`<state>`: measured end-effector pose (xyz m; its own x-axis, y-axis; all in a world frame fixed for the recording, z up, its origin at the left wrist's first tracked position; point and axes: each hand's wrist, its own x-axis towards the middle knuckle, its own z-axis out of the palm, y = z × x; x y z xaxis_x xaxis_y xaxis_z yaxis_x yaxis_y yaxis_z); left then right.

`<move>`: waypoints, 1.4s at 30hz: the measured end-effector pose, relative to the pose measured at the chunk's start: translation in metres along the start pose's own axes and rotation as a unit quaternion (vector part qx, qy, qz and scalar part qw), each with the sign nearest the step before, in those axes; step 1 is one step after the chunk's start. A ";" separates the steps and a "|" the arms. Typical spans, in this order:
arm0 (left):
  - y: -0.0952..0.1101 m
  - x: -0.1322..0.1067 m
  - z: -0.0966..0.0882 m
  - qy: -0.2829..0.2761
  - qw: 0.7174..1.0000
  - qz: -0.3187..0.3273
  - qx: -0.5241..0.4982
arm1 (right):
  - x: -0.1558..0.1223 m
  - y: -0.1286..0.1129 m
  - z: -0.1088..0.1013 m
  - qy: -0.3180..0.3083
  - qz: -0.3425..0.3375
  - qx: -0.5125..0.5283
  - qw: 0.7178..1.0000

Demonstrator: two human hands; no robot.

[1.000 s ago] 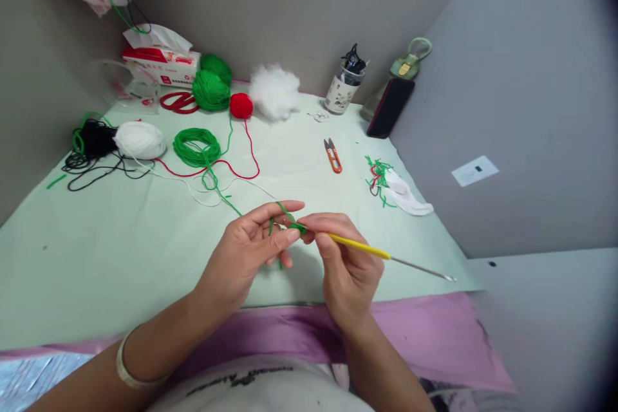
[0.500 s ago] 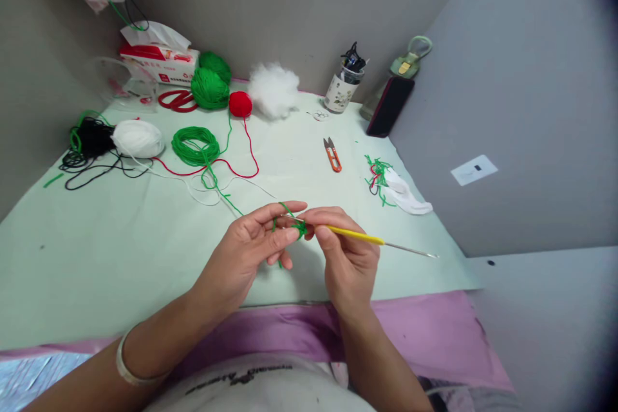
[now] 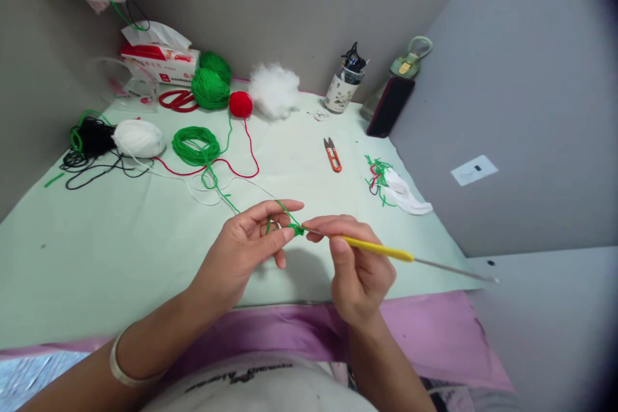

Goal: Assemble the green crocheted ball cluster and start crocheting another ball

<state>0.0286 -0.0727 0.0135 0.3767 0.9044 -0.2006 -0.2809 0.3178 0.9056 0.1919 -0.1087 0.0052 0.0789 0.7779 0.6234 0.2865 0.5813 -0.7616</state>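
Note:
Between thumb and fingers, my left hand (image 3: pixel 248 241) pinches a small green crochet piece (image 3: pixel 296 230). Green yarn (image 3: pixel 287 211) runs over its raised index finger down to the piece. My right hand (image 3: pixel 362 264) grips a double-ended crochet hook (image 3: pixel 379 247) by its yellow handle. One metal tip of the hook meets the green piece; the other points out to the right. Fingers hide part of the piece, so its stitches are hard to make out.
A green yarn coil (image 3: pixel 196 146), a white yarn ball (image 3: pixel 139 138) and a red yarn ball (image 3: pixel 241 104) lie left of centre. Orange thread snips (image 3: pixel 333 155) lie ahead. Yarn scraps (image 3: pixel 379 174), a phone (image 3: pixel 390 107) and a pen jar (image 3: pixel 342 90) are further right.
My right hand has moved right and slightly down, drawing the hook away from my left hand, and the hook's far end reaches further right. My left hand has shifted slightly left.

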 end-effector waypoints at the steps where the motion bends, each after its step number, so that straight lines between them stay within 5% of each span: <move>1: -0.001 0.000 0.000 0.002 1.000 0.008 0.003 | 0.000 0.000 0.000 -0.010 -0.026 -0.026 0.999; 8: -0.007 -0.001 0.006 0.053 0.996 0.063 0.031 | -0.004 0.005 0.002 -0.048 -0.138 -0.186 0.972; 11: -0.006 0.000 0.007 0.020 0.998 0.009 -0.063 | -0.008 0.008 0.006 -0.032 -0.153 -0.246 0.957; 14: -0.001 0.002 0.004 -0.025 0.985 -0.081 -0.149 | -0.005 0.007 0.006 0.001 -0.080 -0.156 0.985; 19: 0.002 0.003 0.002 -0.025 0.990 -0.046 -0.134 | 0.007 0.005 0.009 0.066 0.060 0.075 0.993; 24: -0.004 0.002 0.007 -0.002 0.997 -0.013 -0.071 | 0.002 0.005 0.010 0.009 0.018 -0.002 1.000; 28: -0.004 0.006 0.006 -0.018 0.988 -0.060 -0.138 | -0.004 0.006 0.006 -0.021 -0.063 -0.126 0.990; 33: -0.001 0.008 0.000 -0.008 0.983 -0.072 -0.166 | 0.004 0.007 0.005 0.073 0.057 0.034 0.995; 42: -0.005 0.003 0.000 -0.018 0.999 -0.016 -0.037 | 0.005 0.010 0.006 0.032 0.136 0.161 0.977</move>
<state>0.0315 -0.0720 0.0084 0.4184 0.8828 -0.2137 -0.3329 0.3680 0.8682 0.1893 -0.0974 -0.0003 0.1720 0.9034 0.3929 -0.0682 0.4088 -0.9101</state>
